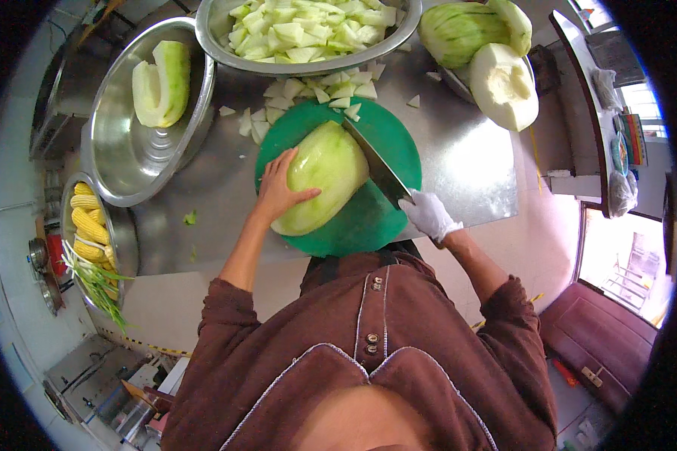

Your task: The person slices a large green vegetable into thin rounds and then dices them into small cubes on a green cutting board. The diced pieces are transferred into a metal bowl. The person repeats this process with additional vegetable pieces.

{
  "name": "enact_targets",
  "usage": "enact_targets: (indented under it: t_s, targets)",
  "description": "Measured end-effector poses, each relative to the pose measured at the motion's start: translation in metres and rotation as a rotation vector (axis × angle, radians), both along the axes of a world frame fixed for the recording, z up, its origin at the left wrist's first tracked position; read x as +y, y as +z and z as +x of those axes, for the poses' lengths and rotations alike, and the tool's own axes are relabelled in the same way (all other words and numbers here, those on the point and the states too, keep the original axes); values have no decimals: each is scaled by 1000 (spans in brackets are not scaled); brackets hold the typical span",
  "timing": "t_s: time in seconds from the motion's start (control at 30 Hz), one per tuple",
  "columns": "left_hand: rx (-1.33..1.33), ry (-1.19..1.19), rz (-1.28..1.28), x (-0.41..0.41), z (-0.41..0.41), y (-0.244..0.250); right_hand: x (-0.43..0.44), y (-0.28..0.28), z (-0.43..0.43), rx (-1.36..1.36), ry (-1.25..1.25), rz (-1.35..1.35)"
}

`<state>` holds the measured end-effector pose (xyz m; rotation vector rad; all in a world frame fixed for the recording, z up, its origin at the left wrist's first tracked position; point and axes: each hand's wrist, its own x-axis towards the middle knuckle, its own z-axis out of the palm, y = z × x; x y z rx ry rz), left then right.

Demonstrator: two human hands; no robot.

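A large peeled pale-green melon or gourd (333, 175) lies on a round green cutting board (366, 225). My bare left hand (283, 187) rests on its left side, fingers spread and thumb pointing right. In a white glove, my right hand (429, 213) grips the handle of a cleaver (377, 163). The blade slants up and left along the melon's right side, its far end near the melon's top; I cannot tell whether it touches the flesh. Cut pale pieces (338, 84) lie at the board's far edge and on the steel table beyond.
A steel basin (310, 69) heaped with cut pieces stands at the far side. On the left, another basin (146, 163) holds a melon section (166, 90); nearer is a bowl of corn cobs (90, 225) and scallions (99, 282). Peeled melons (505, 84) sit at the far right of the steel table (214, 169).
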<state>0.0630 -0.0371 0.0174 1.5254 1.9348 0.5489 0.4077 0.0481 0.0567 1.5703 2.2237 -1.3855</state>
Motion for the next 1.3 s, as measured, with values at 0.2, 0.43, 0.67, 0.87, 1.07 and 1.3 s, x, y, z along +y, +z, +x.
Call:
enact_targets:
  t_s: [0.2,0.43,0.67,0.87,1.07,1.3]
  targets:
    - [-81,5,11,-20,11,0,22,21,21,-19,254,422]
    - [-10,233,112,-35,38,9,117,61,-48,-264,770,630]
    - [-7,327,154,-42,44,3,161,71,-78,-265,1020,606]
    - [3,324,194,-45,44,-8,180,65,-92,-276,1086,505]
    - [-3,323,194,-43,42,-7,173,18,-101,-213,1046,493]
    - [-4,468,422,-23,10,20,163,-25,-109,-172,1032,718]
